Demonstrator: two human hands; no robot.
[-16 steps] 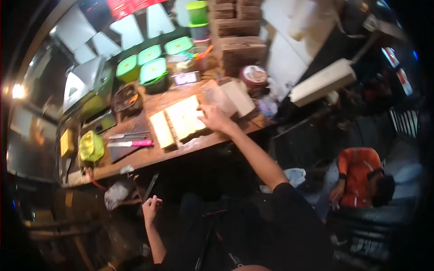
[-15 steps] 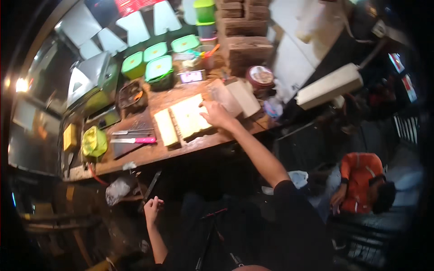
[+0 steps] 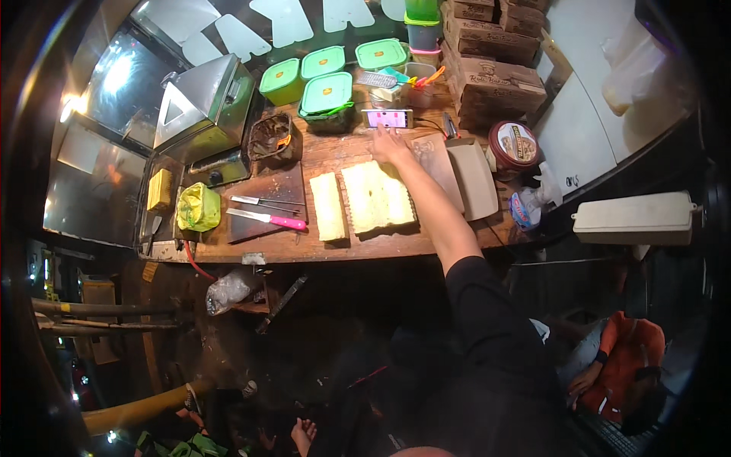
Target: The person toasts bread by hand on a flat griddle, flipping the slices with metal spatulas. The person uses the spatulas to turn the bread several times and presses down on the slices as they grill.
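Note:
My right hand (image 3: 390,146) reaches across the table with its fingers stretched toward the lower edge of a phone (image 3: 387,119) with a lit screen. A fingertip appears to touch the phone; nothing is held. Below that hand lie a wide slab of bread (image 3: 377,199) with a pale yellow top and a narrower slab of bread (image 3: 328,207) beside it. Down at the lower edge, well away from the table, my left hand (image 3: 303,434) hangs with loosely curled fingers apart, nothing visible in it.
A pink-handled knife (image 3: 268,219) lies on a dark board (image 3: 251,232). Green-lidded containers (image 3: 326,93) and a steel box (image 3: 205,107) stand behind. An unfolded carton (image 3: 474,183), a brown tub (image 3: 513,145) and stacked boxes (image 3: 499,91) occupy the right. A person in orange (image 3: 628,358) sits lower right.
My right hand has left the wide bread slab and moved away from me to the phone. My left hand has dropped toward the lower edge. The whole view has shifted.

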